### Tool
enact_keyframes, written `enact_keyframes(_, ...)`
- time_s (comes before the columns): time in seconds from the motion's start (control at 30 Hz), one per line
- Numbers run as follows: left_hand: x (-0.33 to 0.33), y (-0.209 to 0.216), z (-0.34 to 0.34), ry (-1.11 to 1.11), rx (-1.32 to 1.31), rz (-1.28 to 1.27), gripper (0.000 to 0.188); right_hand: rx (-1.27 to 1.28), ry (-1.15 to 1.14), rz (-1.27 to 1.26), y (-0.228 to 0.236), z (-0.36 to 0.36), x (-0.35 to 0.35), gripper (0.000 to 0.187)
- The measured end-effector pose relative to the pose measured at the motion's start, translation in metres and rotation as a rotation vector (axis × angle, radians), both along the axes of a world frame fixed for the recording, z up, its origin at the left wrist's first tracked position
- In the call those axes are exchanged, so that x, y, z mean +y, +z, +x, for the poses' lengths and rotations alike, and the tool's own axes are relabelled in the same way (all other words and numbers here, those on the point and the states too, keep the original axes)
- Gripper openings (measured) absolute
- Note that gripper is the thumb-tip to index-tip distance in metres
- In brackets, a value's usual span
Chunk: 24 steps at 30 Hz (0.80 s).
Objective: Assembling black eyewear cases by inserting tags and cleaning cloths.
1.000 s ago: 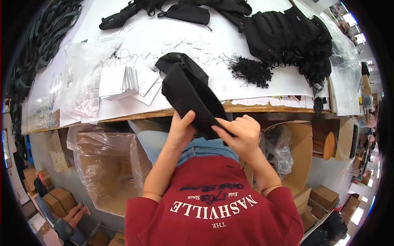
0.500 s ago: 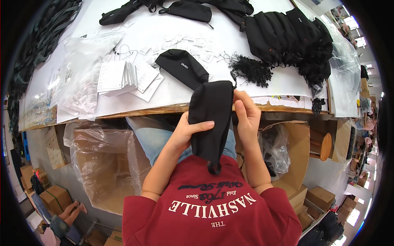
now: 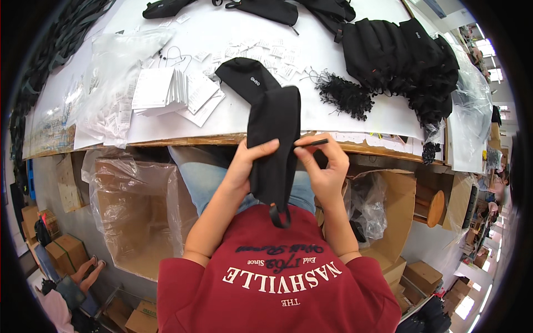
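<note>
Over the table edge in front of me hangs a long black fabric pouch (image 3: 273, 122), with a small loop (image 3: 281, 218) at its near end. My left hand (image 3: 242, 169) grips its left side, thumb across the front. At the right edge of the pouch, my right hand (image 3: 327, 169) is closed in a pinch on a short, thin black pull (image 3: 315, 143), which looks like a zipper pull. Its inner end, by the fingertips, is too small to make out. Behind the held pouch, another black pouch (image 3: 242, 76) with small white lettering lies on the table, partly covered.
A white table (image 3: 183, 125) with a wooden edge spans the front. On it are a stack of white cards (image 3: 158, 89), scattered tags, a bundle of black cords (image 3: 344, 97) and a pile of black pouches (image 3: 383, 50). Cardboard boxes (image 3: 136, 216) stand below, left and right.
My right hand has come down along the pouch's right edge, its fingers now pinching the black pull. The far end of the pouch has shifted up and slightly left.
</note>
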<state>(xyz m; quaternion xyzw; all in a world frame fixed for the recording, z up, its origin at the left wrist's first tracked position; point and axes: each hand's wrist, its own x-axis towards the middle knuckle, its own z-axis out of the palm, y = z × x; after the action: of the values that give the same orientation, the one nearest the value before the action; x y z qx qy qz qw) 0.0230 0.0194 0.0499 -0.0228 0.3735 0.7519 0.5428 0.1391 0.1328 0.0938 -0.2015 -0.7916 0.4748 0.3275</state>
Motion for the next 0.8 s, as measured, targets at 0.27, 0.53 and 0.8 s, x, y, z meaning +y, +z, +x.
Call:
enact_keyframes(0.27,-0.010,-0.033,-0.028,0.085,-0.272,0.148,0.027,-0.179,0.353,-0.289,0.003,0.008,-0.024,0.009)
enact_keyframes(0.53,-0.012,-0.032,-0.030,0.103,-0.252,0.194,0.026,-0.236,0.300,-0.111,-0.006,0.009,-0.013,0.022)
enact_keyframes(0.8,-0.014,0.006,0.000,0.047,-0.070,0.045,0.042,-0.447,0.262,0.582,-0.004,0.006,-0.009,0.061)
